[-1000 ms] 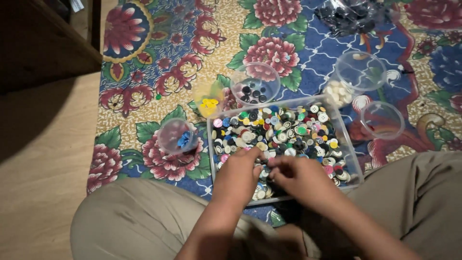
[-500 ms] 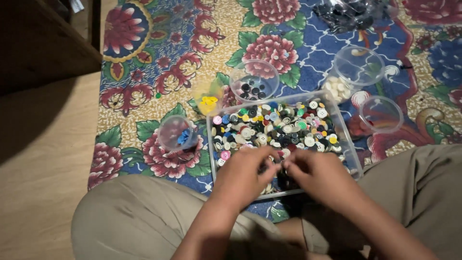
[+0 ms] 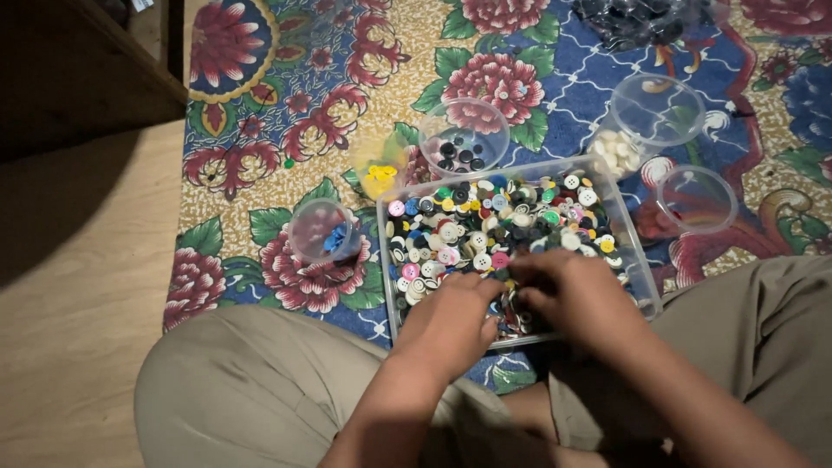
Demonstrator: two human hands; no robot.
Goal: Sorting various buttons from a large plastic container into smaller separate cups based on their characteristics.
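A clear rectangular plastic tray (image 3: 635,260) full of mixed coloured buttons (image 3: 485,225) lies on a floral mat in front of me. Both my hands rest in its near half. My left hand (image 3: 451,321) lies palm down on the buttons with fingers curled. My right hand (image 3: 576,295) is beside it, fingertips pinched together among the buttons at the tray's middle. Whether a button sits between the fingers is hidden.
Small clear cups stand around the tray: one with blue buttons (image 3: 322,232), one with yellow (image 3: 379,173), one with black (image 3: 464,143), one with white (image 3: 617,149), an empty one (image 3: 696,199). A dark button pile (image 3: 637,19) lies far back. Wooden floor (image 3: 78,286) left.
Both hands have shifted slightly toward the tray's middle and kept working through the buttons; the view has drifted a little. The cups have not moved.
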